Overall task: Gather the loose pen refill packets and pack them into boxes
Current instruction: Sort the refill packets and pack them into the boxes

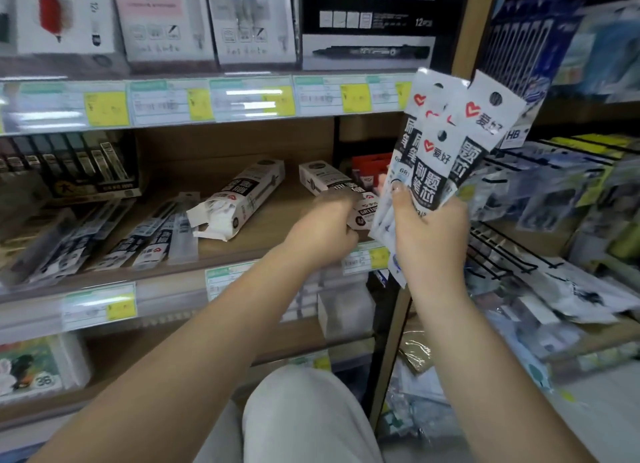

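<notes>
Gripping a fan of refill packets point(446, 143) in my right hand point(429, 234), I curl my blurred left hand point(325, 234) at nine o'clock of it around a box point(349, 192).

Two white refill boxes point(242, 195) on the shelf, four or so fanned refill packets point(446, 143) in hand, several loose packets point(152, 240) lying flat

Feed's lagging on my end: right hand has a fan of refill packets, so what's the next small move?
Probably draw the box under the left hand forward. The right hand already grips several refill packets, and that box lies on the shelf beside them, ready for loading.
</notes>
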`<state>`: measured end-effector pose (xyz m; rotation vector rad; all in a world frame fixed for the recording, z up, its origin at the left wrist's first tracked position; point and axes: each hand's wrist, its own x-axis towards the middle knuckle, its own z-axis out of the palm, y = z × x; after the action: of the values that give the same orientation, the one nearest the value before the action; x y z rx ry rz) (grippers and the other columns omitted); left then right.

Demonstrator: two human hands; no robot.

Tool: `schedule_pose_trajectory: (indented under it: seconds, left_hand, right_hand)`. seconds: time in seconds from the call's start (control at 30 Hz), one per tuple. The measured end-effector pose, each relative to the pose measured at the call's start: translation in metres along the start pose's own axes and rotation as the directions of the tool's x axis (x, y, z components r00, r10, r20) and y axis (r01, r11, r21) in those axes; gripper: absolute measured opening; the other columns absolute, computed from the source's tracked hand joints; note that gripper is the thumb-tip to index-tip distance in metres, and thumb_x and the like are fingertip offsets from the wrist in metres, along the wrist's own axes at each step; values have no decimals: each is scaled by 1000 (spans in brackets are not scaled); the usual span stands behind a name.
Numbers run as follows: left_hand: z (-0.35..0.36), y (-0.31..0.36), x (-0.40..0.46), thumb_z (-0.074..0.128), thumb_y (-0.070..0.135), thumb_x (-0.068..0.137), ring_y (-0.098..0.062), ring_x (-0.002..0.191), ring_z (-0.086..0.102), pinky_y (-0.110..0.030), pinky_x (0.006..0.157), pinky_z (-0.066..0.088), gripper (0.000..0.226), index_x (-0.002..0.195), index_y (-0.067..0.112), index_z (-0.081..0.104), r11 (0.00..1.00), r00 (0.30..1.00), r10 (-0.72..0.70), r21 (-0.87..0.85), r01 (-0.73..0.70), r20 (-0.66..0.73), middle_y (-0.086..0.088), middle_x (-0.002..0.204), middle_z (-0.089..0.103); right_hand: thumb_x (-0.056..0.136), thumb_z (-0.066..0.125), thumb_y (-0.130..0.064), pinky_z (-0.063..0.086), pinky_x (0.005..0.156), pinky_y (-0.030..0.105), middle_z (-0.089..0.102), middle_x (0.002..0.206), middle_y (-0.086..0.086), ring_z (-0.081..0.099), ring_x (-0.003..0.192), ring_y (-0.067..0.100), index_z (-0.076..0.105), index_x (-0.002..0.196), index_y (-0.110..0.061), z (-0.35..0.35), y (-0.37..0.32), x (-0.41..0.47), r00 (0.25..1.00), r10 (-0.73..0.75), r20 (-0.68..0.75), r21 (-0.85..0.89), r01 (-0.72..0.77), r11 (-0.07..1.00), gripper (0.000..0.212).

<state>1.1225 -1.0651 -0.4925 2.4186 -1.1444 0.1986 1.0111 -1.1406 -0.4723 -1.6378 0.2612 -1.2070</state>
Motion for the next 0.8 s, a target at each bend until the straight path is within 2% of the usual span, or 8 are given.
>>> schedule_pose_trajectory:
  seconds: [0.13, 0.2, 0.27, 0.33, 0.4, 0.5, 0.63, 0.8]
  left_hand:
    - [16, 1, 17, 57, 23, 82, -28, 121, 45, -38, 97, 42, 47, 127, 9, 53, 996, 999, 34, 89, -31, -33, -11, 125, 57]
    - [21, 5, 21, 54, 30, 85, -28, 112, 49, -34, 89, 43, 33, 110, 9, 62, 984, 990, 51, 173, -28, -129, -8, 109, 64]
    - [24, 10, 24, 49, 34, 87, -27, 104, 49, -32, 77, 39, 29, 93, 11, 65, 977, 967, 37, 212, 18, -250, -5, 92, 66]
    - [24, 14, 26, 47, 33, 87, -27, 94, 53, -30, 66, 38, 28, 82, 10, 61, 980, 948, -8, 186, 70, -317, -5, 81, 62]
    - [24, 18, 27, 45, 28, 86, -27, 77, 52, -28, 57, 33, 20, 75, 12, 51, 979, 947, -59, 169, 117, -316, -3, 75, 52]
    - [26, 21, 28, 45, 27, 81, -26, 71, 53, -26, 54, 31, 15, 76, 13, 49, 977, 949, -33, 189, 97, -314, -2, 76, 51]
    - [30, 16, 29, 53, 31, 81, -29, 94, 59, -29, 62, 44, 32, 107, 12, 59, 976, 972, -26, 203, 75, -234, -6, 108, 60]
    - [24, 16, 35, 48, 11, 88, -32, 86, 61, -29, 58, 35, 16, 97, 12, 61, 954, 961, -59, 268, 134, -269, -9, 93, 65]
  right_hand:
    - [89, 59, -13, 37, 67, -3, 51, 81, -32, 54, 69, -11, 53, 91, -29, -9, 4, 7, 997, 28, -67, -13, -29, 999, 17]
    - [89, 59, -14, 36, 63, -5, 51, 80, -31, 53, 67, -11, 55, 92, -27, -12, 6, 9, 996, 47, -73, -8, -48, 999, 14]
    - [89, 60, -15, 36, 62, -5, 52, 80, -30, 53, 67, -18, 55, 93, -25, -14, 8, 10, 996, 47, -70, -1, -47, 999, 12]
    - [89, 60, -14, 37, 63, -5, 52, 80, -30, 52, 68, -21, 55, 91, -26, -16, 10, 10, 997, 37, -68, 1, -37, 999, 13]
    - [89, 60, -13, 36, 63, -4, 52, 80, -31, 52, 68, -24, 55, 90, -26, -17, 12, 11, 997, 21, -70, -2, -21, 1000, 14]
    - [88, 60, -12, 36, 63, -5, 51, 80, -32, 51, 69, -26, 54, 90, -26, -18, 13, 13, 998, 11, -67, -2, -11, 1000, 16]
    - [88, 60, -12, 37, 65, -5, 52, 80, -31, 51, 68, -26, 55, 91, -25, -20, 15, 15, 998, 8, -64, -2, -8, 1000, 15]
    - [88, 60, -13, 39, 68, -3, 52, 82, -31, 52, 71, -24, 57, 94, -25, -19, 15, 15, 999, 10, -53, 3, -10, 1000, 14]
